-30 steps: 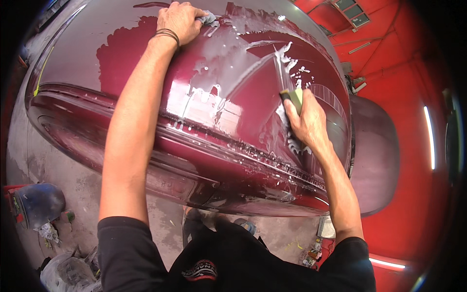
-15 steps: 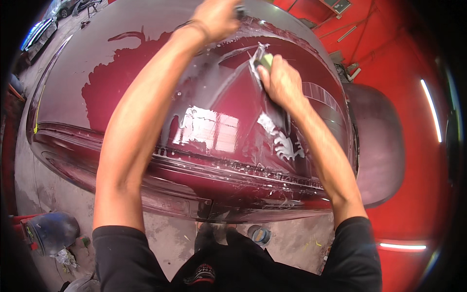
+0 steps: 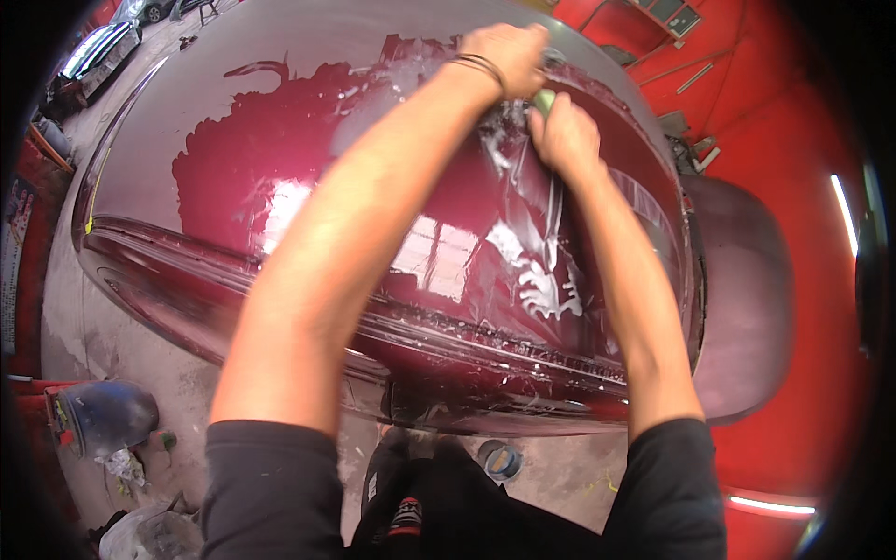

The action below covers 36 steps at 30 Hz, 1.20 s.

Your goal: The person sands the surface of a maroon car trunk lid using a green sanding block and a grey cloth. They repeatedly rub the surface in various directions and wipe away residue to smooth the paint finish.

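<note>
Clothing, nearest: your black shirt [image 3: 271,481], short sleeves, both forearms bare. Dark wristbands [image 3: 479,69]: thin, on your left wrist.

Hands, two, close together at the far side of the wet patch. Right hand [image 3: 569,136]: closed around a green block [image 3: 544,101], whose end shows past your fingers, close to your left hand. Left hand [image 3: 509,58]: palm down, blurred, farther out than the right; a small grey patch shows by its fingertips, but you cannot tell from this view whether the hand grips anything.

Car [image 3: 224,173], one: maroon, broad and curved, spread beneath both your forearms and hands. Surface glossy and wet across the middle, dull and greyish toward the far left. White suds [image 3: 546,291]: streaked on the panel below your right hand, to the left of that forearm. Yellow strip [image 3: 90,225]: at the car's left edge.

Floor [image 3: 187,401], grey. Upon it: small round tub [image 3: 502,461], just beyond your legs; blue drum [image 3: 112,417], at left; crumpled plastic [image 3: 154,537], lower left.

Red wall [image 3: 807,373], right side. Light tubes [image 3: 845,216], bright white, two.

Second car [image 3: 98,58], far upper left, well apart from yours.
</note>
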Motion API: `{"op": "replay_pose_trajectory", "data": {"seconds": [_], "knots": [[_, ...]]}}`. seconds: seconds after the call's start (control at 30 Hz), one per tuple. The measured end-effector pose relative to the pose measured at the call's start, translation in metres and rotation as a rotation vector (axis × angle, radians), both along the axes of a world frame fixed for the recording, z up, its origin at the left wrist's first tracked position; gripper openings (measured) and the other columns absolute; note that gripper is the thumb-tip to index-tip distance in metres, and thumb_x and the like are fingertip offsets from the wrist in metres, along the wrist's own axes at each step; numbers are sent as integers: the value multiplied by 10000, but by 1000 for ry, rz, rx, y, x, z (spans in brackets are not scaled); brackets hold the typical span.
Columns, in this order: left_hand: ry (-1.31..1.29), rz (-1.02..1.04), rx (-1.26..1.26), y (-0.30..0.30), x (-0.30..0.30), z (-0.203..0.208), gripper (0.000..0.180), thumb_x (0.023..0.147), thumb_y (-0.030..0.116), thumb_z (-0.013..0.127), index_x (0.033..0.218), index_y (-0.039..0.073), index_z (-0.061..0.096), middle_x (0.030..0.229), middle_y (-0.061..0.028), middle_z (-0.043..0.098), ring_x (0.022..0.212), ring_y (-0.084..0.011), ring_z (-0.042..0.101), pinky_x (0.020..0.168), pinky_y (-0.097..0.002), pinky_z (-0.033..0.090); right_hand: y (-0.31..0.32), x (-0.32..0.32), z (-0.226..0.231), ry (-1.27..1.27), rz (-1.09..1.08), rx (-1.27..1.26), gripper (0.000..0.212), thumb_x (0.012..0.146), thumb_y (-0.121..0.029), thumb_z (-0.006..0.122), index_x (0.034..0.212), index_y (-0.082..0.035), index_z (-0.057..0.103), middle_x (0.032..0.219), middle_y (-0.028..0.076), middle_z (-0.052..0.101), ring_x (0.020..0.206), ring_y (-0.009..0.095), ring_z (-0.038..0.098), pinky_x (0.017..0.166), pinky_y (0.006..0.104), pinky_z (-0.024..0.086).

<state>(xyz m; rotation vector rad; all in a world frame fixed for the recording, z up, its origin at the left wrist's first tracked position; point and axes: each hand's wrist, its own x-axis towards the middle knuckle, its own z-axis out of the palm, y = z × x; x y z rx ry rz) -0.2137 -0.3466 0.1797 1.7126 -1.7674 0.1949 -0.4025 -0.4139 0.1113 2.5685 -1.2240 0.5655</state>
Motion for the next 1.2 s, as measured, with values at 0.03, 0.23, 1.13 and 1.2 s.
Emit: {"op": "replay_pose_trajectory", "data": {"seconds": [0.03,0.23,1.13,1.2], "knots": [[8,20,24,18,15,-7,455,973,422,752,1308,119,699,1146,-231,810,1099,-450,773,987,-559,599,-17,5,7,35,-70,45,465,1043,-415,718,1164,28,645,1047,281,781,992,462,776,889,564,623],[-137,431,111,147,192,-77,568,959,536,809,1300,91,718,1207,-191,795,1168,-398,750,1015,-517,584,67,-36,-15,16,222,106,499,1082,-421,695,1193,52,586,1109,329,728,975,508,758,855,575,617],[-12,202,-48,159,202,-89,358,981,404,829,1167,115,731,1051,-82,759,1007,-302,729,906,-458,586,-211,-16,9,174,3,47,660,1095,-584,609,1154,73,636,1064,414,727,1068,603,700,930,626,555],[-13,238,-23,167,209,-88,353,978,396,832,1164,114,731,1046,-79,755,1014,-298,728,912,-457,585,-146,-13,-4,94,143,80,552,1097,-502,662,1146,45,604,1018,389,730,993,604,703,863,637,558]]}}
